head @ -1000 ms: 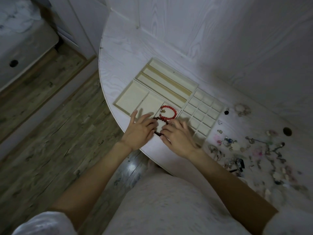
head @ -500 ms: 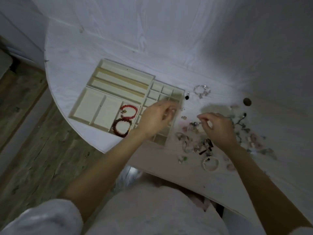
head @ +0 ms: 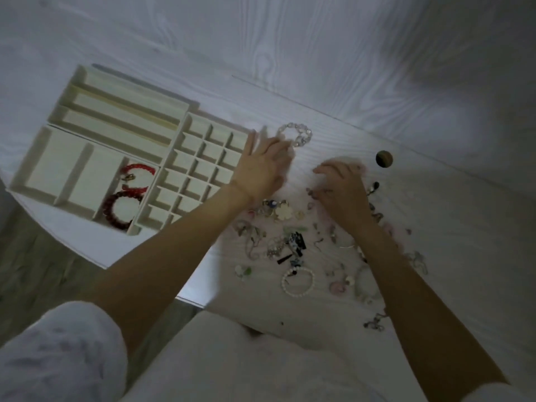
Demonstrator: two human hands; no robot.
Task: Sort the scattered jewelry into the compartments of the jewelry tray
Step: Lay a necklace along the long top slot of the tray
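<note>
Left hand (head: 262,166) moved to clear bracelet (head: 295,134).

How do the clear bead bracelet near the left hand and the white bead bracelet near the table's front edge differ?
The clear bead bracelet has large, glassy beads; the white bead bracelet has small, opaque ones. The clear one lies at the far side, at the fingertips of the left hand; the white one lies nearer the person, with no hand on it. Both lie flat on the table, outside the jewelry tray.

The left hand (head: 262,166) has moved to the clear bead bracelet (head: 295,135).
</note>
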